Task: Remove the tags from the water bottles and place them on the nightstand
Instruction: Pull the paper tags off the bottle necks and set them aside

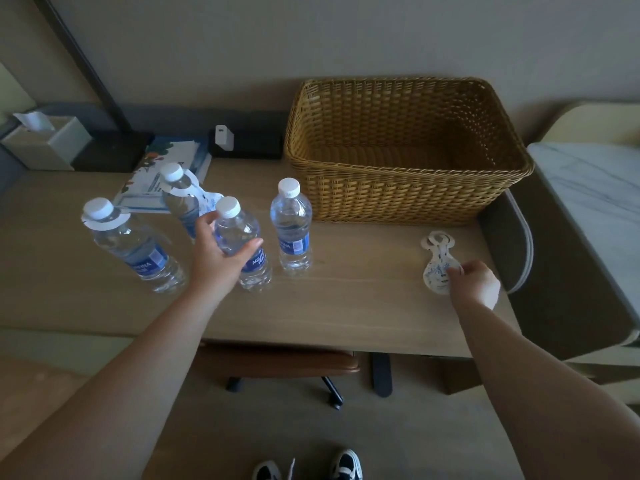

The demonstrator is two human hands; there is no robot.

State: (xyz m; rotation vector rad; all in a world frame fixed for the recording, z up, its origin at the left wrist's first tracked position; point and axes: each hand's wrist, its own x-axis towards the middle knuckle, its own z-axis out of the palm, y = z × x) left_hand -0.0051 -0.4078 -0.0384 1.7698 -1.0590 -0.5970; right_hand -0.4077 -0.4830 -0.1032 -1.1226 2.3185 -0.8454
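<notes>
The left hand (221,251) is curled around a water bottle (242,244), with the thumb on one side and the fingers on the other. This bottle stands up on the wooden table (363,306) and has no tag on its neck. The right hand (472,282) is curled too, and its fingertips pinch the bottom end of a small pile of white tags (437,261). The tags lie flat on the table, just in front of the big woven basket (405,150), near its right corner. A second bottle with no tag (292,225) stands just to the left of the basket. The held bottle is a bit farther left of the basket than that one. Two more bottles are even farther left, and each has a white tag around its neck. One tagged bottle (133,244) is the farthest from the basket, and the other tagged bottle (180,199) stands behind the held one. A colorful booklet (162,168) lies on the table behind the bottles, left of the basket. A white charger (224,135) sits on a black box to the left of the basket, up against the wall. A tissue box (45,143) is far to the left of the basket, in the corner.
</notes>
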